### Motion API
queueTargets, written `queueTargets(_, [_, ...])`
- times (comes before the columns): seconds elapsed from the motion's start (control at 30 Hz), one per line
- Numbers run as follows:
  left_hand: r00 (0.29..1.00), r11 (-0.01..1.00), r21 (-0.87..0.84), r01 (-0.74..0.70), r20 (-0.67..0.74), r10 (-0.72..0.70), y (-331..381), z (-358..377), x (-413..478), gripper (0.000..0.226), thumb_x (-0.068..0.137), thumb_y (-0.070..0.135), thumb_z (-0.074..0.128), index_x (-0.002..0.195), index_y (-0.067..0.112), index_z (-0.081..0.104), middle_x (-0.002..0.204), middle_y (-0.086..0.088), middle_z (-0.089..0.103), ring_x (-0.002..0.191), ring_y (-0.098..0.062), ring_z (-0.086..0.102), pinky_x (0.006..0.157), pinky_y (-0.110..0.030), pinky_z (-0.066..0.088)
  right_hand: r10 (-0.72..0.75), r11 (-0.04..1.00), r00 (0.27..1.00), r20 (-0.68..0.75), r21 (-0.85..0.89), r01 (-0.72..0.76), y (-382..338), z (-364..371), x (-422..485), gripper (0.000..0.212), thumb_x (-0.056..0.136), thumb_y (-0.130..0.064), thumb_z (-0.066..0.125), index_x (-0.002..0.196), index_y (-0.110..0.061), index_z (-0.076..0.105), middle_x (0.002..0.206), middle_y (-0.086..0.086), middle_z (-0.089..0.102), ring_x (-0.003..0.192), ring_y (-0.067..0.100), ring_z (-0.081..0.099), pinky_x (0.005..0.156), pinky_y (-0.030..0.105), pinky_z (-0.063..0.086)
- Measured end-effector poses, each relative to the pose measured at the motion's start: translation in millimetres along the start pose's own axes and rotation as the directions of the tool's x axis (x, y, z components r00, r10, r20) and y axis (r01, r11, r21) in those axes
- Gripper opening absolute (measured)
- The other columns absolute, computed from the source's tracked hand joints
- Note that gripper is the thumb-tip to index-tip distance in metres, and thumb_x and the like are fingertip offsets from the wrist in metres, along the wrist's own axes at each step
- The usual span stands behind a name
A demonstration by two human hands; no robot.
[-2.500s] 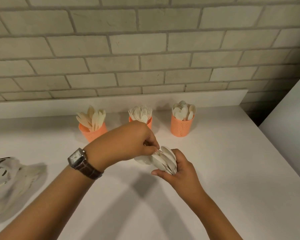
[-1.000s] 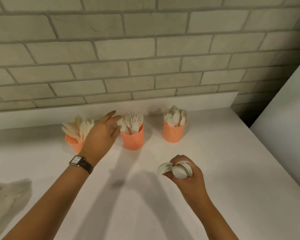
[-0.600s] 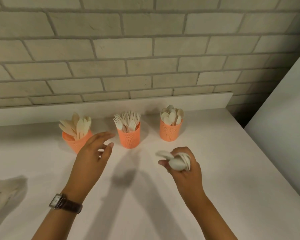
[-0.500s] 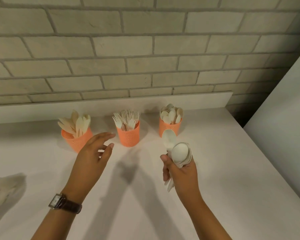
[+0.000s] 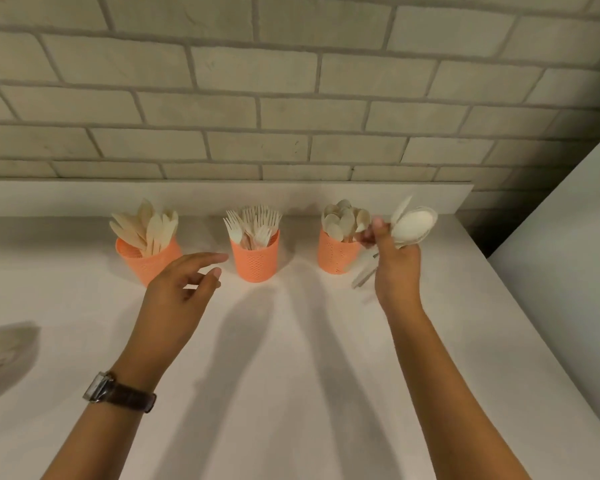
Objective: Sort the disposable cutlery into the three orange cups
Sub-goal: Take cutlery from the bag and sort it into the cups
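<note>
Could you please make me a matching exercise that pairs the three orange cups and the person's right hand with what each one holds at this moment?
Column one
1. left orange cup
2. middle orange cup
3. right orange cup
4. right hand

Column two
A. forks, tines up
B. a gripped bundle of spoons, not in any cup
C. knives, standing upright
D. loose spoons, bowls up

Pairs: 1-C, 2-A, 3-D, 4-B.
</note>
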State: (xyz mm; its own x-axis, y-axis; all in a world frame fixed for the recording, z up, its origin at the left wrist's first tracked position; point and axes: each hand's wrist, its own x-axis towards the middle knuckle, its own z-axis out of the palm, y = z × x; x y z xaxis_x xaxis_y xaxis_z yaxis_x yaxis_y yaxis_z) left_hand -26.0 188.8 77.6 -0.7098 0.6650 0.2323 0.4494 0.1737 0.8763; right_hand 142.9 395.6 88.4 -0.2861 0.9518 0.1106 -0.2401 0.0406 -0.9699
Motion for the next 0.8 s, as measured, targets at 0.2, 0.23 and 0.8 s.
queueTargets(0.2, [0.999, 0.999, -0.008, 0.034, -0.022, -0.035, -0.1, 2.9, -0.2, 0.022, 0.090, 0.018, 0.055, 0.100, 0.036, 0.064, 0.108, 0.009, 0.064, 0.081, -0.001, 0.064, 0.075, -0.029, 0.056, -0.079, 0.972, 0.993, -0.084, 0.215, 0.095, -10.2, -2.5, 97.0, 0.017, 0.089, -0.010, 0.062, 0.074, -0.010, 0.054, 0.054, -0.004, 0.058, 0.052, 0.013, 0.058, 0.068, 0.037, 0.056])
queueTargets(0.23, [0.999, 0.999, -0.005, 0.039, -0.024, -0.039, -1.0, 3.0, -0.1, 0.022, 0.090, 0.018, 0.055, 0.101, 0.034, 0.065, 0.108, 0.008, 0.064, 0.081, -0.002, 0.064, 0.075, -0.029, 0.055, -0.086, 0.983, 0.992, -0.089, 0.152, 0.099, -8.2, -1.7, 106.6, 0.018, 0.087, -0.011, 0.065, 0.072, -0.012, 0.054, 0.052, -0.006, 0.057, 0.049, 0.012, 0.055, 0.064, 0.035, 0.055])
queueTargets(0.8, [0.995, 0.995, 0.040, 0.095, -0.028, -0.094, -16.1, 4.6, 2.7, 0.029, 0.088, 0.013, 0.058, 0.094, 0.041, 0.063, 0.096, 0.012, 0.065, 0.078, 0.004, 0.063, 0.067, -0.003, 0.046, -0.036, 0.984, 0.992, -0.120, -0.180, 0.014, 70.3, 20.5, 124.8, 0.025, 0.083, -0.025, 0.070, 0.096, -0.006, 0.060, 0.083, 0.004, 0.063, 0.079, 0.010, 0.063, 0.076, 0.028, 0.050])
